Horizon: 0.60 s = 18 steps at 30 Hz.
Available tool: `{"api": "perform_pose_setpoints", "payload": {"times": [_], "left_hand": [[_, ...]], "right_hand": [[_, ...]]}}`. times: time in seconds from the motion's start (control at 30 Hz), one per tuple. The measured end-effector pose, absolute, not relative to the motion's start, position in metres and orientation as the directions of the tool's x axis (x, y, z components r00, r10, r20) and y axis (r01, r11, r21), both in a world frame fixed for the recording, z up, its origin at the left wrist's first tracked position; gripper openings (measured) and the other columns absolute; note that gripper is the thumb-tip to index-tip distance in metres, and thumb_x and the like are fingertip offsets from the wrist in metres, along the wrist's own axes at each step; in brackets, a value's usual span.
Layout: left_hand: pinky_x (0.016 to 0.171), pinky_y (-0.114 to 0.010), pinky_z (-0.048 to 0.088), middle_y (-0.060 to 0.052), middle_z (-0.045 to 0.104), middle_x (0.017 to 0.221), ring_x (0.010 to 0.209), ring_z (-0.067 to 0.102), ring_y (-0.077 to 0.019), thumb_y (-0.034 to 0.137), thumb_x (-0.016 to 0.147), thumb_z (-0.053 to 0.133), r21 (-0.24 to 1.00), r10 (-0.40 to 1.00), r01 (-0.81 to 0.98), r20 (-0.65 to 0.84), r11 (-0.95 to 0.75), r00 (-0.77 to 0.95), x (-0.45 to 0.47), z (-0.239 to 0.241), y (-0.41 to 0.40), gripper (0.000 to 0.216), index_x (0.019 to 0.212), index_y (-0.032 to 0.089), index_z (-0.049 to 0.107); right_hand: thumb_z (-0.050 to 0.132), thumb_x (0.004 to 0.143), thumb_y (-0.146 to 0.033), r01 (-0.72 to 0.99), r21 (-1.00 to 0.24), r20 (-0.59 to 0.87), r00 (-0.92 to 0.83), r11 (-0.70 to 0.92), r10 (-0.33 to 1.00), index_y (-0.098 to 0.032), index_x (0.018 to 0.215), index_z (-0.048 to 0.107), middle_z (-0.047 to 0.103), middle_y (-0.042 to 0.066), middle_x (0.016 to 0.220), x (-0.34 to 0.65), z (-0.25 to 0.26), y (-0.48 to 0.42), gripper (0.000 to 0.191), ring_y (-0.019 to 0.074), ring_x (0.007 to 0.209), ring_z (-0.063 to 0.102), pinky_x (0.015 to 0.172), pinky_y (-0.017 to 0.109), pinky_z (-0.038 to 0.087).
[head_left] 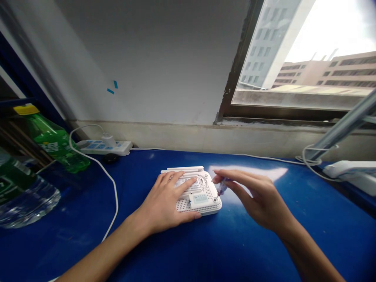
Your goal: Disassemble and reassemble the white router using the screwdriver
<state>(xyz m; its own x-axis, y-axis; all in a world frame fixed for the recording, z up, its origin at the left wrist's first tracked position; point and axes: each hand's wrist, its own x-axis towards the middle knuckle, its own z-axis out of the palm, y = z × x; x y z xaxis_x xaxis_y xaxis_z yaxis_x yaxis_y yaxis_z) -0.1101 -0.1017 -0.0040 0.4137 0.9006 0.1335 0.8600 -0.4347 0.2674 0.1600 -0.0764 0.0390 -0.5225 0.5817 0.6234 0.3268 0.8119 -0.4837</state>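
In the head view, the left hand (166, 201) lies with spread fingers on a white perforated box (210, 188), which rests on the blue table (249, 250). The right hand (261, 199) pinches a small screwdriver (222, 188) between thumb and fingers; its tip is at the corner recess of the box nearest to these fingers. Well to the left of the left fingers are a power strip (122, 148), a black object (110, 158), a green bottle (54, 141) and a clear bottle (26, 196); a white cable (115, 188) curves between. Beyond the right fingers stands a metal post (342, 127). The left fingers partly cover one printed label. The pale sticker (201, 199) beside them, and the bottle labels, carry writing too small or blurred to read.
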Motion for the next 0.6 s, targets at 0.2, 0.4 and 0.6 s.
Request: {"api": "perform_pose_setpoints", "payload": {"times": [0.2,0.4,0.6], "left_hand": [[0.117,-0.066,0.028,-0.013,0.043,0.16,0.144,0.04,-0.0427,0.086,0.079,0.057,0.272,0.896,0.854,0.139,-0.443,0.421,-0.1111,-0.0053,-0.1012,0.092,0.158,0.042,0.037],[0.117,-0.064,0.027,-0.013,0.043,0.16,0.145,0.039,-0.0408,0.087,0.079,0.055,0.26,0.903,0.864,0.125,-0.43,0.412,-0.1099,-0.0046,-0.1015,0.092,0.157,0.041,0.038],[0.118,-0.061,0.028,-0.011,0.044,0.159,0.145,0.04,-0.039,0.085,0.08,0.057,0.252,0.898,0.862,0.143,-0.44,0.417,-0.1092,-0.004,-0.1023,0.09,0.157,0.041,0.04]], "right_hand": [[0.073,0.092,-0.02,0.424,-0.324,0.713,-0.479,0.846,0.513,-0.023,0.112,0.077,0.075,0.006,0.087,0.1538,0.0416,-0.0783,0.021,0.018,0.07,0.07,0.061,0.03,0.058],[0.054,0.101,-0.013,0.399,-0.364,0.621,-0.57,0.842,0.538,-0.025,0.145,0.056,0.073,0.01,0.119,0.152,0.0378,-0.0836,0.046,0.0184,0.094,0.073,0.08,0.031,0.06],[0.062,0.098,-0.014,0.394,-0.346,0.653,-0.55,0.851,0.52,-0.028,0.131,0.067,0.077,0.006,0.106,0.1501,0.0371,-0.0831,0.037,0.018,0.084,0.074,0.075,0.03,0.06]]}}
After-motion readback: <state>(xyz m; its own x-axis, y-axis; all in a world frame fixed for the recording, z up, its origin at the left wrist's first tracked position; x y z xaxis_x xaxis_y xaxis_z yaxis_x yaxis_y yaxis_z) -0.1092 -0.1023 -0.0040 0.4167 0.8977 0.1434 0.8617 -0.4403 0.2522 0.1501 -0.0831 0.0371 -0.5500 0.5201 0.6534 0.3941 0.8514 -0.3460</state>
